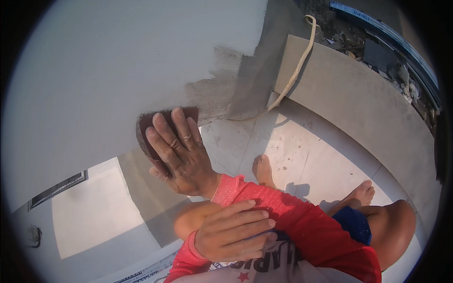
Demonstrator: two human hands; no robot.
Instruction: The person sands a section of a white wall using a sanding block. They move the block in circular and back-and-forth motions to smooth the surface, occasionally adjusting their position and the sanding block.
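Observation:
My right hand (pixel 181 158) presses a dark reddish-brown sheet of sandpaper (pixel 191 113) against the lower edge of a painted wall (pixel 118 70). Its fingers lie spread over the back of the sheet, with the thumb lower down at the side. Part of the sandpaper is hidden beneath the palm. To the right of it, a rough grey patch (pixel 214 80) breaks up the pale coating. My left hand (pixel 236 231) is in front of my body, fingers stretched out and holding nothing. It lies close to my right sleeve; whether the two touch I cannot tell.
A pale cord or hose (pixel 299 68) hangs over a low grey parapet (pixel 349 80) on the right. Beyond it lie debris and a long blue-edged strip (pixel 387 28). My bare feet stand on a light tiled floor (pixel 292 146). At lower left is a dark-framed strip (pixel 59 189).

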